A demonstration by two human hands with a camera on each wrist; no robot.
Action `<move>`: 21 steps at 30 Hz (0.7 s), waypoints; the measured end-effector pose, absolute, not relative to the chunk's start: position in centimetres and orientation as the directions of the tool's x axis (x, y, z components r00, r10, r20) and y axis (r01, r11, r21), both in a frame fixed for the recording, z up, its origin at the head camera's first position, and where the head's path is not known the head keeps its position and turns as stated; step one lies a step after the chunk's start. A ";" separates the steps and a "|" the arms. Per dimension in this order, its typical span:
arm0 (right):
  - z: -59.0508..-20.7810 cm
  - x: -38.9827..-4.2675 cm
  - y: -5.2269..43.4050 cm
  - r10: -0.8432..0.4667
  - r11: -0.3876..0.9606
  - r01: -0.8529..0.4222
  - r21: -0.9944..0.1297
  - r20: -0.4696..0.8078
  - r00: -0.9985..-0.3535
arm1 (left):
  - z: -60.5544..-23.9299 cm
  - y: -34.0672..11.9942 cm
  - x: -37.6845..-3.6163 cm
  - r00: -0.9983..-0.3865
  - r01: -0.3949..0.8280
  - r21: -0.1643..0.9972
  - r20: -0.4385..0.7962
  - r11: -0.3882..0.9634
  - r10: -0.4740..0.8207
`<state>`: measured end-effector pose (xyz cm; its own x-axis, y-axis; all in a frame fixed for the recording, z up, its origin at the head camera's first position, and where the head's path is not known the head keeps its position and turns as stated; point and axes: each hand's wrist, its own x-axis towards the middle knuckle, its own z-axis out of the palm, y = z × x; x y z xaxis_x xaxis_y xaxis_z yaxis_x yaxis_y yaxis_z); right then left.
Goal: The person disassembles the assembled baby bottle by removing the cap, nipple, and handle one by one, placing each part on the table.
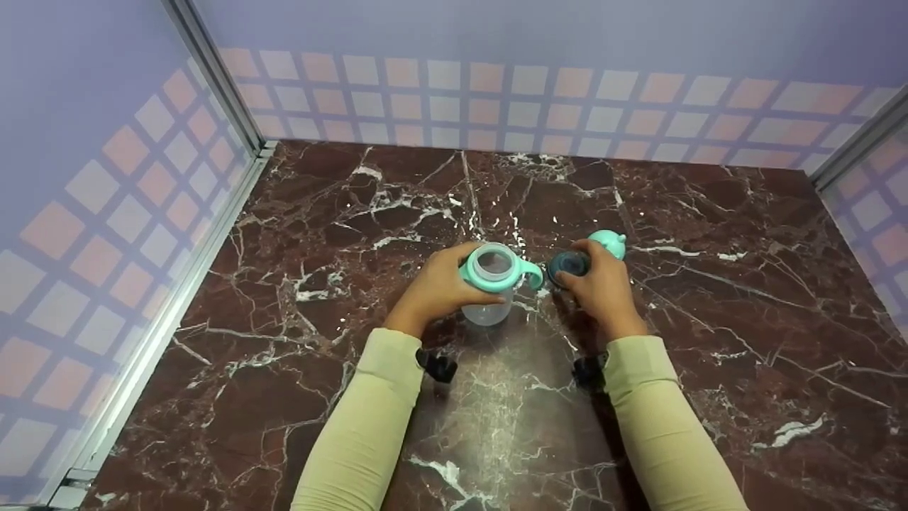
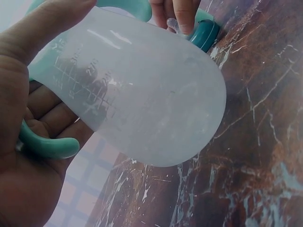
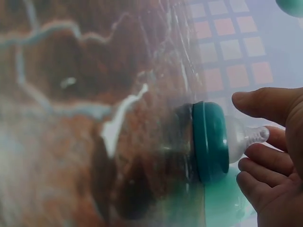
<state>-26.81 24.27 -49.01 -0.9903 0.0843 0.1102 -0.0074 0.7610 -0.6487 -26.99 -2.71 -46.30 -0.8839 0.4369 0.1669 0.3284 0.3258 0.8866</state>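
Observation:
My left hand [image 1: 436, 284] grips a clear baby bottle [image 1: 486, 312] around its mint-green handle collar [image 1: 500, 280]. The bottle's mouth is uncovered. In the left wrist view, measuring marks run along the bottle body [image 2: 156, 94], and one curved handle [image 2: 52, 145] shows by the palm. To the right, a dark teal screw ring [image 3: 210, 142] with a clear nipple [image 3: 236, 139] rests on the table, nipple up. My right hand [image 1: 603, 287] is around this nipple piece, thumb and fingers spread apart; the right wrist view shows a gap between thumb and ring.
Beyond the right hand sits a mint-green rounded cap [image 1: 608, 243] with a small knob, close to the ring. The dark red marbled table [image 1: 319, 397] has white veins. Tiled-pattern panels [image 1: 489, 99] stand at its back and sides.

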 end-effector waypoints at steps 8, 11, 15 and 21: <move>-48.0 -26.2 23.8 0.074 0.755 -0.050 -0.654 0.161 -0.984 | -46.3 -2.5 -27.0 -0.886 0.302 0.906 0.152 0.297 0.438; -47.6 -26.1 23.6 0.078 0.753 -0.064 -0.655 0.185 -0.980 | -46.3 -2.6 -26.9 -0.887 0.304 0.906 0.157 0.294 0.434; -47.1 -26.0 23.4 0.079 0.751 -0.087 -0.655 0.219 -0.973 | -46.2 -2.6 -26.9 -0.886 0.313 0.902 0.165 0.297 0.433; -46.5 -25.7 23.2 0.071 0.739 -0.127 -0.661 0.265 -0.962 | -46.1 -2.6 -26.8 -0.886 0.318 0.898 0.169 0.303 0.431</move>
<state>-25.73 23.20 -46.49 -0.9615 0.0714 0.2653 -0.1275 0.7393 -0.6612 -26.81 -2.60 -46.06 -0.8863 0.4313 0.1686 0.3183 0.3029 0.8983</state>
